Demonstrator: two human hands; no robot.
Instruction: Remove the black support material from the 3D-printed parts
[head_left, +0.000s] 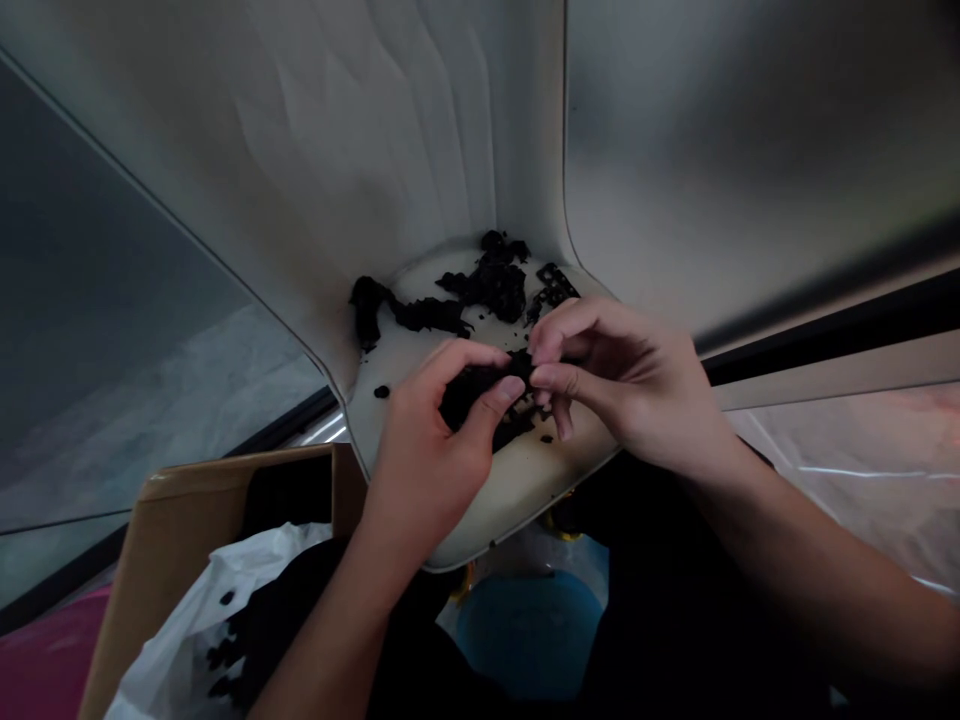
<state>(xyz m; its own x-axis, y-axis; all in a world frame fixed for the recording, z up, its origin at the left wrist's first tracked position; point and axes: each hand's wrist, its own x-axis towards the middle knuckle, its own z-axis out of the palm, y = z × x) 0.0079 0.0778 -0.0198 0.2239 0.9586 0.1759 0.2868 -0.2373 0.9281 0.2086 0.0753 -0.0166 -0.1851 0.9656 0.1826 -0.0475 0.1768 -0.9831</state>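
Head view: left hand [420, 450] and right hand [615, 385] both closed in a pinch on a torn black scrap [472, 392] at centre; looks soft, crumbly, best taken in small pinches. Further black scraps [487, 285] at 12 o'clock on a pale plastic shell [525, 495]; cardboard box [187, 540] at 7 o'clock.

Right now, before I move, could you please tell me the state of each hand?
Left hand: closed, holding a black crumbly clump.
Right hand: closed, pinching the same clump.

Scraps [487, 285] lay on the seat [540, 500] in front of me, my left hand [424, 450] and right hand [622, 385] above them side by side. A box [172, 560] stood at near left with a bag [187, 640] in it, and a tub [529, 635] sat beyond the seat's near edge, below it.
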